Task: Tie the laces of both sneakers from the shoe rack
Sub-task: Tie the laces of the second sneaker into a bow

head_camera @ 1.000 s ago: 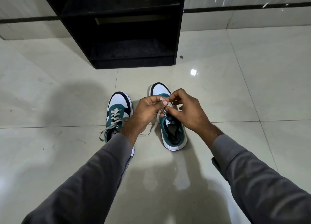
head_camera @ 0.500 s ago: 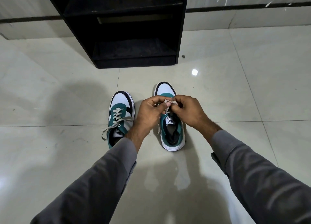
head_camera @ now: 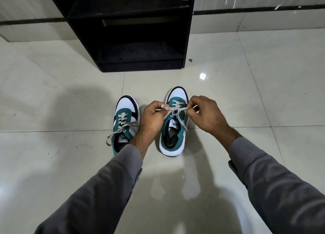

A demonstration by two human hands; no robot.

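Two low-top sneakers stand side by side on the glossy pale floor tiles point(head_camera: 246, 110), their long axes running away from the person, toes pointing toward the black shoe rack point(head_camera: 133, 31) and heel openings facing the camera. Both have teal suede-like uppers, smooth white toe caps edged in black, thick white rubber soles and flat grey-beige woven laces.

The right sneaker point(head_camera: 173, 138) sits a little further forward than its mate. Over its upper eyelets the laces cross in a knot point(head_camera: 174, 109), with a lace stretched out to each side. The left hand point(head_camera: 153, 119) pinches the lace leaving the knot leftward, thumb pressed on it and the other fingers curled under. The right hand point(head_camera: 205, 114) pinches the lace on the rightward side between thumb and curled fingertips. Two loose tails hang from the knot down over the tongue and the right flank of the shoe.

The left sneaker point(head_camera: 125, 117) lies just beside the left wrist, apart from the other shoe; its laces point(head_camera: 121, 128) are untied, one end trailing down off its left side toward the floor. Grey sleeves point(head_camera: 105, 189) cover both forearms.

The rack is an open, matte, dusty dark box with two shelves, standing against the tiled wall
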